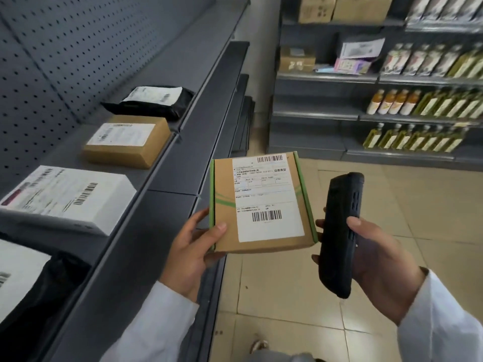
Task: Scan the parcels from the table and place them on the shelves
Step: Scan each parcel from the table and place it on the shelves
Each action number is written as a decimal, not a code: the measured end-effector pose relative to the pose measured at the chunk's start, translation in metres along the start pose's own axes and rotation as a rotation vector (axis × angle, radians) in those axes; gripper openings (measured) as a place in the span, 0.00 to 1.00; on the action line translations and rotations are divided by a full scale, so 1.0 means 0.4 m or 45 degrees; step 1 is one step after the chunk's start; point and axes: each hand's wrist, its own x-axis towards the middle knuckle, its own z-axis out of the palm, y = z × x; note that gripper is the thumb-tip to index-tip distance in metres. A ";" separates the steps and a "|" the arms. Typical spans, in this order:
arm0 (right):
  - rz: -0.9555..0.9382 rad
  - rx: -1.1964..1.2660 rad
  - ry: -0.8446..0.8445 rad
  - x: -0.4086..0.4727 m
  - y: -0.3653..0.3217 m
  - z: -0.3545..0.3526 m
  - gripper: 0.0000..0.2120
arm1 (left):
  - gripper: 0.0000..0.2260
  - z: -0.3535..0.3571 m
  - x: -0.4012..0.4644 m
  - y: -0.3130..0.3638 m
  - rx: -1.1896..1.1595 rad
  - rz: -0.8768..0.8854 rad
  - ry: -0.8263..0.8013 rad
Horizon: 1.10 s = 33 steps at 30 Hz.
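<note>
My left hand (189, 254) grips a flat brown cardboard parcel (227, 231) with green edges by its lower left corner; its white barcode label faces up. My right hand (376, 259) holds a black handheld scanner (341, 231) upright, just right of the parcel. Both are over the floor, right of the grey shelf (146, 212). On that shelf lie a white box (65, 197), a brown box (128, 141), a black bag parcel (151, 100) farther back, and another black bag (31, 280) at the near left.
A pegboard back panel (52, 61) rises behind the grey shelf. Across the tiled aisle (287, 283) stands a shelving unit (326, 79) with cardboard boxes, packets and rows of bottles (418, 100).
</note>
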 end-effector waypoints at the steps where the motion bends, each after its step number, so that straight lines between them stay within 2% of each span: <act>1: -0.010 -0.012 -0.002 0.028 -0.015 0.004 0.47 | 0.23 0.007 0.023 0.013 -0.006 0.009 0.007; 3: -0.041 -0.051 -0.017 0.089 -0.044 0.012 0.41 | 0.23 0.018 0.069 0.033 -0.021 0.027 0.044; 6: -0.090 -0.071 -0.036 0.191 -0.080 0.028 0.21 | 0.23 0.035 0.147 0.051 -0.009 0.051 0.081; 8: -0.088 -0.088 -0.048 0.263 -0.099 0.033 0.15 | 0.22 0.047 0.204 0.061 -0.014 0.062 0.121; 16: -0.036 -0.140 -0.200 0.626 -0.254 0.015 0.24 | 0.21 0.141 0.487 0.159 0.006 0.134 0.383; 22: 0.063 -0.163 -0.300 0.921 -0.391 0.045 0.44 | 0.13 0.201 0.728 0.301 0.005 0.229 0.681; 24: 0.063 -0.153 -0.315 1.007 -0.435 0.069 0.53 | 0.15 0.218 0.790 0.357 0.023 0.288 0.734; 26: 0.048 -0.149 -0.323 1.081 -0.469 0.103 0.58 | 0.18 0.229 0.837 0.404 0.027 0.368 0.793; 30: 0.028 -0.120 -0.397 1.197 -0.525 0.182 0.60 | 0.22 0.222 0.890 0.469 0.031 0.467 0.895; 33: -0.040 -0.167 -0.486 1.259 -0.564 0.239 0.57 | 0.20 0.198 0.918 0.492 0.088 0.541 0.934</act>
